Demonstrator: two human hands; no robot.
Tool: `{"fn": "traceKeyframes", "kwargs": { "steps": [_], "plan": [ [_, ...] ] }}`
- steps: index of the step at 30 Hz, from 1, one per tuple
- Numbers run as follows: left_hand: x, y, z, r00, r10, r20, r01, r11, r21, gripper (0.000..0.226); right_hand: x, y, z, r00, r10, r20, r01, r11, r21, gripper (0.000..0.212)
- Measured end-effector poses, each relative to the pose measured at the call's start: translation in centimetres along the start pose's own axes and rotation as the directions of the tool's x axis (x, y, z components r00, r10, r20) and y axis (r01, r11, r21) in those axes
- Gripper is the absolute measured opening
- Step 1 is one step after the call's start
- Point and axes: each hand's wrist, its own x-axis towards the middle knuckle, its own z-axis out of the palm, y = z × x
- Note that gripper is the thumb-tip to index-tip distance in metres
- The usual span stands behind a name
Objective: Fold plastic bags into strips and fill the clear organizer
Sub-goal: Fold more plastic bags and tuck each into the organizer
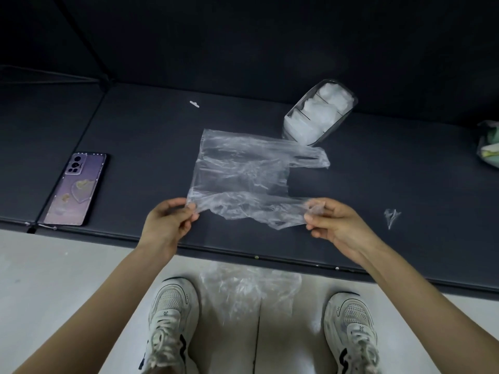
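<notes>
A clear plastic bag (pixel 240 171) lies spread flat on the dark mat, its handles pointing right. My left hand (pixel 168 225) pinches the bag's near left corner. My right hand (pixel 333 222) pinches the near handle at the bag's right end. Between the two hands the near edge is lifted a little off the mat. The clear organizer (pixel 320 112) stands behind the bag to the right, its compartments holding white folded bags.
A purple phone (pixel 77 188) lies face down at the left on the dark mat (pixel 140 136). A small plastic scrap (pixel 391 215) sits right of my right hand. More crumpled clear bags (pixel 248 288) lie on the floor between my shoes. A greenish bundle (pixel 490 147) is at the right edge.
</notes>
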Motion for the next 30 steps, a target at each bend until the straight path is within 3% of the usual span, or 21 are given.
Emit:
{"fn": "traceKeyframes", "kwargs": {
  "steps": [3,6,12,13,14,15,17,18,20,22,25,27,30],
  "plan": [
    [0.4,0.3,-1.1,0.999,0.028,-0.035,-0.028,1.0,-0.004,0.014,0.3,-0.6,-1.8,0.997,0.002,-0.075,-0.005,0.999,-0.032,0.022],
    [0.5,0.0,-2.2,0.999,0.028,-0.027,-0.026,0.996,0.084,0.013,0.1,-0.5,-3.6,0.994,0.042,-0.1,-0.059,0.984,-0.17,0.021],
    [-0.7,0.0,-2.2,0.998,-0.031,0.057,0.01,0.942,0.336,0.028,-0.3,-1.2,-4.5,0.985,0.152,-0.076,-0.17,0.861,-0.48,0.046],
    [-0.9,0.1,-2.2,0.999,-0.007,0.037,-0.011,0.892,0.452,0.032,-0.4,-1.5,-4.5,0.987,0.137,-0.078,-0.158,0.828,-0.539,0.051],
    [-1.0,0.1,-2.3,0.995,0.099,0.009,-0.082,0.769,0.634,0.035,-0.4,-1.7,-4.4,0.993,0.073,-0.094,-0.115,0.79,-0.603,0.054],
    [-1.0,0.1,-2.4,0.955,0.296,0.023,-0.19,0.551,0.813,0.034,-0.4,-1.9,-4.1,0.992,-0.06,-0.112,-0.031,0.738,-0.674,0.054],
    [-0.8,-0.3,-2.4,0.723,0.645,0.246,-0.398,0.099,0.912,0.034,-0.3,-2.1,-2.2,0.907,-0.417,-0.058,0.214,0.574,-0.79,0.048],
    [-0.5,-0.5,-2.0,0.61,0.707,0.358,-0.477,-0.032,0.878,0.037,-0.1,-1.9,-0.8,0.842,-0.539,0.01,0.316,0.478,-0.82,0.05],
    [0.8,-0.4,-0.5,0.491,0.672,0.554,-0.595,-0.205,0.777,0.043,0.9,-1.2,2.7,0.737,-0.654,0.172,0.424,0.248,-0.871,0.053],
    [2.5,-0.5,1.5,0.481,0.546,0.686,-0.636,-0.32,0.702,0.051,2.7,0.3,5.9,0.646,-0.688,0.331,0.451,-0.005,-0.892,0.053],
    [4.7,-1.4,3.0,0.55,0.401,0.732,-0.637,-0.365,0.679,0.065,5.1,3.0,8.3,0.668,-0.561,0.488,0.426,-0.25,-0.87,0.057],
    [5.6,-2.6,2.5,0.618,0.341,0.708,-0.621,-0.34,0.706,0.069,5.8,4.5,7.7,0.717,-0.496,0.49,0.382,-0.309,-0.871,0.058],
    [6.2,-3.4,1.8,0.651,0.325,0.686,-0.608,-0.318,0.727,0.071,5.3,5.5,5.2,0.779,-0.491,0.391,0.285,-0.278,-0.917,0.057]
  ]
}}
